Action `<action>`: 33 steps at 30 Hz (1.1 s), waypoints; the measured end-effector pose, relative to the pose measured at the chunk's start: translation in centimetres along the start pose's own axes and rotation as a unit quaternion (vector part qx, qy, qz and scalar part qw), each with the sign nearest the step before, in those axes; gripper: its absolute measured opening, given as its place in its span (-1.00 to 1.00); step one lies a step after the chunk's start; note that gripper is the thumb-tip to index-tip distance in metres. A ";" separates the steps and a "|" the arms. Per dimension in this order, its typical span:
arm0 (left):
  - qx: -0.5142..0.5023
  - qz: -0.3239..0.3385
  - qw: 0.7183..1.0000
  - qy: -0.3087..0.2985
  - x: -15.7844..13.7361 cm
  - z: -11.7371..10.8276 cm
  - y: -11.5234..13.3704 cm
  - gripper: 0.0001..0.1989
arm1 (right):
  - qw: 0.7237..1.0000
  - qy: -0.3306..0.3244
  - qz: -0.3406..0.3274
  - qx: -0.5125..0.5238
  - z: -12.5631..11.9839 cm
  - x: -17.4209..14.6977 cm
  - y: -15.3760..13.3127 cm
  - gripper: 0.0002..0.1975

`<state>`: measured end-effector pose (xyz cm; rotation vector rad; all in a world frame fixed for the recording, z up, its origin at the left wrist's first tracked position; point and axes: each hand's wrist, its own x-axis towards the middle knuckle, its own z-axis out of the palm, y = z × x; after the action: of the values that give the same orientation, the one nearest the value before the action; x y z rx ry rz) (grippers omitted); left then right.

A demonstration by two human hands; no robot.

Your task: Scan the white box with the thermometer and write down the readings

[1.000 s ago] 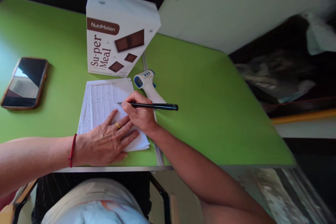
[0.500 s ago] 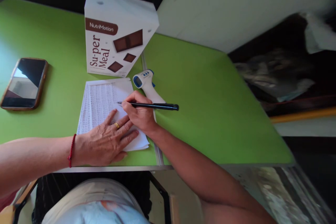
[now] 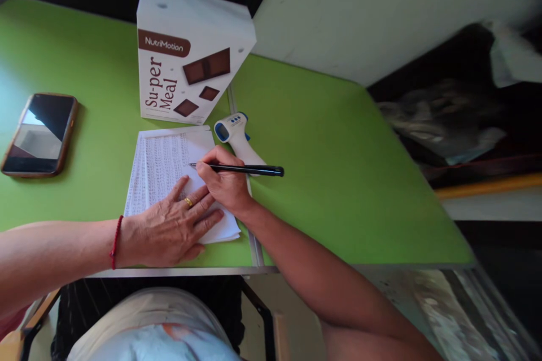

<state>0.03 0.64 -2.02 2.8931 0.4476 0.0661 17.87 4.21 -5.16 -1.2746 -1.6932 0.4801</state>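
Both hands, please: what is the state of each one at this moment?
Left hand: open, fingers spread on the handwritten paper sheets.
Right hand: closed, holding the black pen in a writing grip.

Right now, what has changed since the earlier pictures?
The rear end of the black pen shifted slightly to the picture's left. Nothing was taken or let go: the right hand still holds it, the left hand still rests on the paper sheets. NutriMotion box, infrared thermometer and smartphone stayed.
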 end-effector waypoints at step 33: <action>-0.010 0.001 1.000 0.004 -0.1 0.2 0.0 -0.37 | 1.000 -0.006 0.011 0.001 -0.1 0.1 -0.2 -0.83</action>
<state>-0.03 0.58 -2.25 2.8741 0.4422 0.0817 17.89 4.19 -4.93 -1.2922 -1.6891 0.5042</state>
